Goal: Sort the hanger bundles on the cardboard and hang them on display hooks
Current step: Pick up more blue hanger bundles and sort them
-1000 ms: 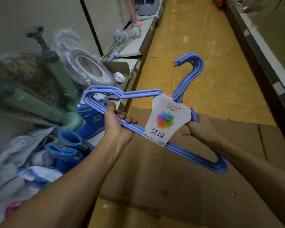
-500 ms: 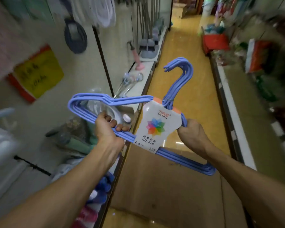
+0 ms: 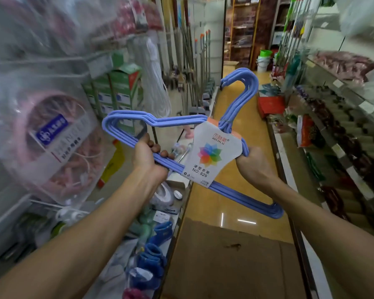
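A bundle (image 3: pixel 160 123) of blue hangers is held up at chest height in the shop aisle, above the cardboard (image 3: pixel 229 262) on the floor and clear of it. The left hand (image 3: pixel 148 157) is curled round the lower bars near the left shoulder. The right hand (image 3: pixel 254 161) is closed on the bars just right of the paper label (image 3: pixel 212 154); its fingers are hidden behind the bundle, so how firmly they are wrapped cannot be told. The hooks (image 3: pixel 243 83) are stacked together and point up and to the left.

The bundle is judged light and stiff, though springy along its thin bars. The coating looks smooth, so some slip in the palm may be expected. The hangers are bound only at the neck by the label, and the outer ends could fan apart if held at one side alone. A grip close to the neck, beneath the hooks, is thought best for the hanging, since the hooks would be steered together. The display hook meant for the bundle cannot be picked out among the blurred shelves (image 3: pixel 58 134) at the left.
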